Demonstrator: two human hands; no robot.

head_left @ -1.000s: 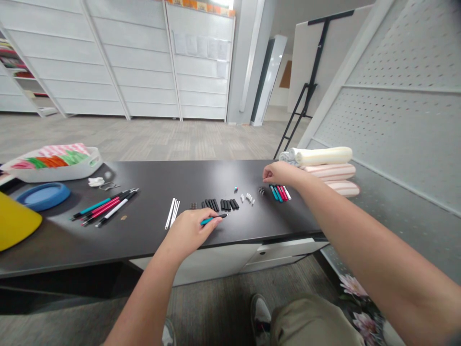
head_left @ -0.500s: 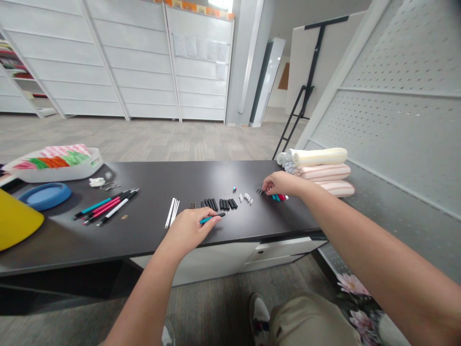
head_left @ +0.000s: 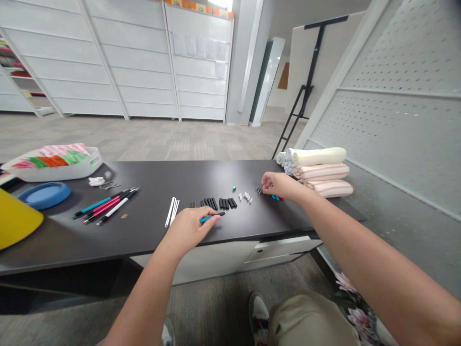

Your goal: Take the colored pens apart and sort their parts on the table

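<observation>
My left hand grips a pen with a teal barrel, a black grip and a bare pale tip pointing right. Its fingers are closed around the barrel just above the table's front part. Over at the right, my right hand reaches down with bent fingers to a cluster of small grey metal pen parts. Whether one is pinched in its fingertips is hidden. Teal and red pieces lie partly under this hand. Between the hands are black rubber grips, small white parts and springs.
Several white refills lie left of my left hand. Farther left is a pile of pens, near a blue round dish and a white basket. Rolled towels are stacked at the table's right end, beside a perforated panel.
My right hand has shifted very slightly and now covers more of the red pieces. My left hand keeps the pen in the same place.
</observation>
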